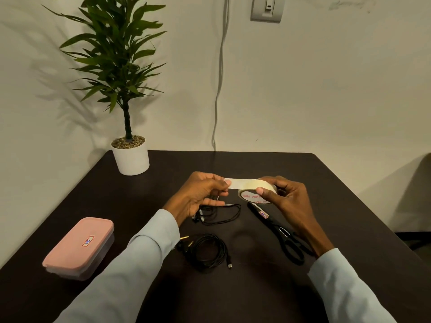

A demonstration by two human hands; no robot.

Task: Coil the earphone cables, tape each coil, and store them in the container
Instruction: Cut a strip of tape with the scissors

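My right hand (288, 197) grips a roll of pale masking tape (256, 191) above the dark table (338, 206). My left hand (200, 194) pinches the free end of the tape strip (235, 183), which is pulled out to the left. Under my left hand hangs a black earphone cable (224, 214) in a loose coil; its upper part is hidden in my lower fingers. A second black coil (207, 251) with gold plugs lies nearer to me on the table. The pink-lidded container (79, 247) sits shut at the left.
Black scissors (282, 231) lie on the table beneath my right wrist. A potted plant in a white pot (130, 157) stands at the back left corner. A grey cable (219, 89) runs down the wall behind the table.
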